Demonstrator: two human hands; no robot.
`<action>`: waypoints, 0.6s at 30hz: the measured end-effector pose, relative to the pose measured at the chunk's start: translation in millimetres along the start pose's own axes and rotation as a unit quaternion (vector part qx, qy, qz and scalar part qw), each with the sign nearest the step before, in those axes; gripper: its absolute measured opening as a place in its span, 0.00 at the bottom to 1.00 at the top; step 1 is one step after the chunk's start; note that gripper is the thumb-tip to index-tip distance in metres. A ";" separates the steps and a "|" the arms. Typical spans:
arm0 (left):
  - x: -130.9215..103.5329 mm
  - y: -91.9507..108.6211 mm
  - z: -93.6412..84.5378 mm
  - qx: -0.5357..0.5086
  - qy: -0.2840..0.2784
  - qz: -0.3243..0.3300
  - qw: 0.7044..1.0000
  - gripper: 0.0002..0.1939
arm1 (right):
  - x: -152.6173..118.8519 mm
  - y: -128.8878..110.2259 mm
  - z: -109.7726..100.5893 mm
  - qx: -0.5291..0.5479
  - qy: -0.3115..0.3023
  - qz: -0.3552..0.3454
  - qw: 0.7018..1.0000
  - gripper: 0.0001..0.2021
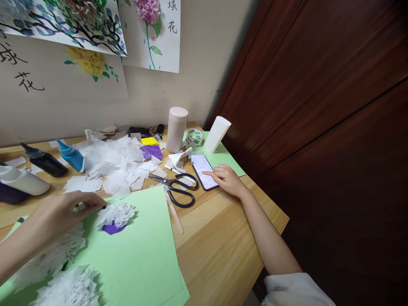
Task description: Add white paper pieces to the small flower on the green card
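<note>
My left hand (72, 207) is closed in a pinch at the upper left edge of a small white ruffled paper pompom (116, 215). A tiny dark bit shows at its fingertips; I cannot make out what it is. Below that pompom a piece of purple paper (114, 228) sticks out on the light green sheet (140, 255). Two larger white pompoms lie nearer to me: one pompom (68, 289) at the bottom edge, the other partly under my left forearm. My right hand (228, 179) holds nothing, its index finger stretched out to the lit screen of a phone (204, 170).
Black-handled scissors (178, 187) and a wooden stick (174, 212) lie mid-table. Behind are white paper scraps (111, 157), a blue bottle (70, 156), a black bottle (44, 161), a pale cylinder (177, 129) and a tape roll (194, 137). Dark wood panelling (318, 127) borders the right.
</note>
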State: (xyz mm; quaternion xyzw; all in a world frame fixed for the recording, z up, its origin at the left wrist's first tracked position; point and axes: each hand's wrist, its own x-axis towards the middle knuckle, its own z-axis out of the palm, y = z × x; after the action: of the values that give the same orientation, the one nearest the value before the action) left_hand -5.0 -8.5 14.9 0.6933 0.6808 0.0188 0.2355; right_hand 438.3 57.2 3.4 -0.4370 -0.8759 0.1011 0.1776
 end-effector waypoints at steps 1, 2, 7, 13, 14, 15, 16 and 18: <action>-0.4 0.7 -0.1 0.001 -0.002 0.000 1.000 0.20 | 0.8 -1.0 1.1 0.001 -0.015 -0.005 1.000 0.16; -0.7 1.6 -0.3 0.003 -0.002 0.000 1.000 0.20 | 1.4 -1.8 1.8 0.003 -0.027 -0.008 1.000 0.16; -3.0 6.0 -2.4 0.011 0.015 0.003 1.000 0.19 | -1.2 2.1 -3.3 0.025 -0.011 -0.001 1.000 0.17; -4.5 3.3 -1.4 0.001 0.032 0.020 0.999 0.19 | -9.8 15.8 -18.1 0.085 -0.031 0.013 0.996 0.19; -4.3 2.5 -0.8 0.001 0.032 0.018 0.999 0.20 | -10.5 16.9 -19.3 0.100 -0.047 0.010 0.994 0.19; -3.9 2.0 -0.3 0.003 0.028 0.014 0.999 0.20 | -10.9 17.4 -19.9 0.115 -0.064 0.005 0.991 0.19; -3.5 1.6 0.0 0.006 0.025 0.010 1.000 0.20 | -10.9 17.2 -20.1 0.127 -0.080 0.001 0.989 0.19; -2.7 1.6 0.0 0.012 0.020 0.005 1.000 0.20 | -10.3 15.4 -19.5 0.143 -0.109 -0.002 0.984 0.19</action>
State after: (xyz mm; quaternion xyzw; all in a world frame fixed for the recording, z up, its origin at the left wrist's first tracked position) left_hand -3.7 -11.0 16.2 0.6990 0.6820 0.0252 0.2135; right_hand 463.0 58.6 13.9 -0.3916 -0.8673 0.2722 0.1424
